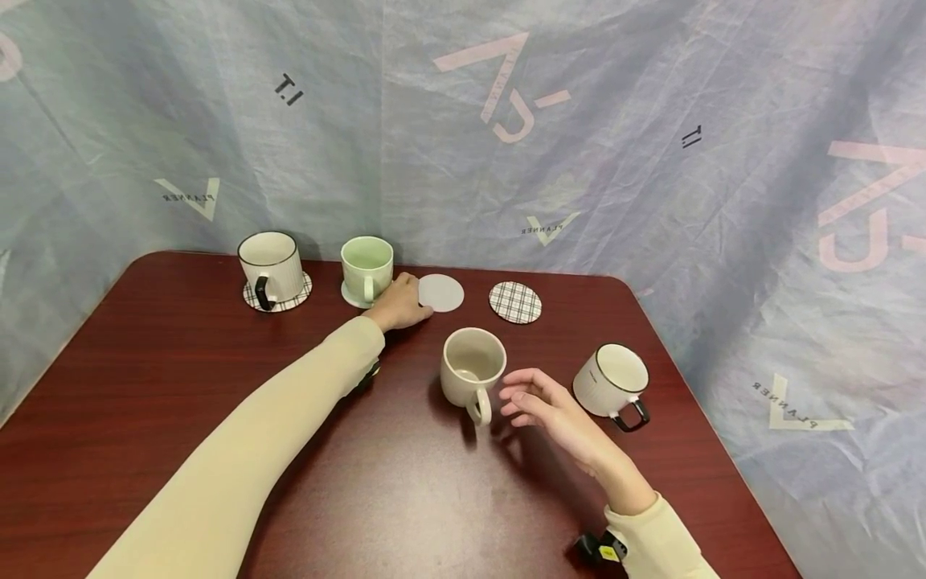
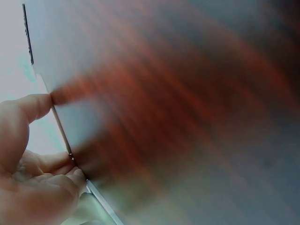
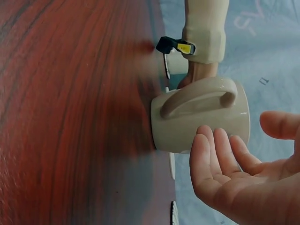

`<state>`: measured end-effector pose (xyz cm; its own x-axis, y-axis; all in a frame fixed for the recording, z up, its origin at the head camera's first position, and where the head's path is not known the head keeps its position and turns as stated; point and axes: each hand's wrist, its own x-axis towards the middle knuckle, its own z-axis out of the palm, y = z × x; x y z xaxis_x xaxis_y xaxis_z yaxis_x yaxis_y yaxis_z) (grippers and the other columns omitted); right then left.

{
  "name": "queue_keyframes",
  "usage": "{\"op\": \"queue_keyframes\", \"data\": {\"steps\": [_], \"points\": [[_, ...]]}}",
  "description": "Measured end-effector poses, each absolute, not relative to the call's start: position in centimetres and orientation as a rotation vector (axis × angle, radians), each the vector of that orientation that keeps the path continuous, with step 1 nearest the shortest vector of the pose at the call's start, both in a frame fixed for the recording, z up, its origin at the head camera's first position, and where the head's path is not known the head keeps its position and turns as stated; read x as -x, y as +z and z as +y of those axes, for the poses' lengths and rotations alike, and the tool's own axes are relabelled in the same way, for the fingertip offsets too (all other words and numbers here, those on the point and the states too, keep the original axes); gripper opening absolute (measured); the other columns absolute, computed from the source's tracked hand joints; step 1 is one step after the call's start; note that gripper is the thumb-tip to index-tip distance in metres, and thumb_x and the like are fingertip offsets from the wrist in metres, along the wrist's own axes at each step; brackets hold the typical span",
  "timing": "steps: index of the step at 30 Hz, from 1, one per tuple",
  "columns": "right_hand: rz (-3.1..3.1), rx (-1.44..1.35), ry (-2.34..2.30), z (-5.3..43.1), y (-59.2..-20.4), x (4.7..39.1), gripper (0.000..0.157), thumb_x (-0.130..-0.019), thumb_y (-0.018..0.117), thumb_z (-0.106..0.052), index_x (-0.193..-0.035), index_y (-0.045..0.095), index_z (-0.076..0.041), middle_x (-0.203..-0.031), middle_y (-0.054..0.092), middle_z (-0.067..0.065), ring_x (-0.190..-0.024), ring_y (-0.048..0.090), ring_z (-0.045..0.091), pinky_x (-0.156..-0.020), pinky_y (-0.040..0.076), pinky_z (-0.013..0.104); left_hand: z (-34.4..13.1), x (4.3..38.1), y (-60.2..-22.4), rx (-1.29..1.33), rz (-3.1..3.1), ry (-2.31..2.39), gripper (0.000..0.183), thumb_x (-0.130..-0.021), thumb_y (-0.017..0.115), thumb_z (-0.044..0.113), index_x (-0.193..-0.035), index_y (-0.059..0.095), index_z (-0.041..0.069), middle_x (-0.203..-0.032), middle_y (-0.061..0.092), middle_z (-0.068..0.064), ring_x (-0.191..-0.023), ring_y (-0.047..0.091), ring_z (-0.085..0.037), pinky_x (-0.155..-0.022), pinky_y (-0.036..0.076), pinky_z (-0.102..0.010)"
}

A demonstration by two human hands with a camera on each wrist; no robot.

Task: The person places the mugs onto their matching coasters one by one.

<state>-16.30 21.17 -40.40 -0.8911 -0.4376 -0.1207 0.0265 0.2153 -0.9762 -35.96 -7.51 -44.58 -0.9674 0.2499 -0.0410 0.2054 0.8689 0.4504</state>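
At the back of the table, my left hand [image 1: 400, 304] holds the left side of a round grey coaster [image 1: 443, 293] between bent fingers and thumb. In the left wrist view, the fingertips [image 2: 70, 159] and thumb are low at its edge, against the tabletop. A pale green mug [image 1: 367, 267] stands just left of that hand. My right hand [image 1: 546, 410] hovers right of a beige mug [image 1: 472, 370], its fingers loosely bent and holding nothing. The beige mug's handle [image 3: 201, 93] points toward me. Between the hand and mug a small gap shows in the head view.
A ribbed white mug [image 1: 271, 269] with a black handle stands on a plaid coaster [image 1: 300, 293] at back left. Another white mug [image 1: 611, 382] sits on the table at right. A second plaid coaster [image 1: 515, 303] lies right of the grey one. Printed cloth [image 1: 463, 161] hangs behind.
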Motion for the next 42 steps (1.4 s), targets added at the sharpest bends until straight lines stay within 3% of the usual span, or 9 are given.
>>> {"op": "queue_keyframes", "data": {"steps": [12, 24, 31, 42], "points": [[2.095, 0.387, -1.698, 20.0, -41.1, 16.1, 0.035, -0.1, 0.056, -0.022, -0.125, 0.052, 0.001, -0.115, 0.065, 0.018, -0.105, 0.061, 0.042, -0.089, 0.052, 0.047, -7.5, 36.0, -44.4, -0.368, 2.952, 0.68, 0.072, -0.092, 0.063, 0.034, -0.142, 0.036, -0.01, -0.147, 0.035, -0.025, -0.131, 0.042, -0.041, -0.109, 0.036, -0.047], [2.06, 0.41, -1.693, 19.1, -41.3, 16.0, 0.032, -0.102, 0.052, -0.023, -0.122, 0.055, 0.001, -0.108, 0.064, 0.023, -0.102, 0.061, 0.043, -0.088, 0.052, 0.049, -7.6, 36.0, -44.3, -0.376, 2.951, 0.686, 0.071, -0.092, 0.063, 0.034, -0.142, 0.038, -0.01, -0.145, 0.036, -0.025, -0.13, 0.043, -0.041, -0.108, 0.038, -0.047], [2.005, 0.409, -1.703, 18.9, -41.5, 15.9, 0.04, -0.102, 0.053, -0.028, -0.124, 0.054, 0.005, -0.113, 0.062, 0.026, -0.105, 0.059, 0.049, -0.089, 0.05, 0.056, -7.6, 36.1, -44.5, -0.368, 2.954, 0.686, 0.071, -0.092, 0.063, 0.034, -0.142, 0.037, -0.01, -0.146, 0.035, -0.025, -0.13, 0.043, -0.041, -0.108, 0.038, -0.047], [1.96, 0.408, -1.708, 18.3, -42.1, 16.0, 0.043, -0.102, 0.051, -0.03, -0.118, 0.054, 0.01, -0.12, 0.057, 0.03, -0.099, 0.065, 0.038, -0.088, 0.052, 0.049, -7.5, 36.1, -44.8, -0.362, 2.955, 0.663, 0.072, -0.093, 0.062, 0.035, -0.142, 0.036, -0.01, -0.146, 0.035, -0.024, -0.13, 0.043, -0.041, -0.108, 0.037, -0.046]]}}
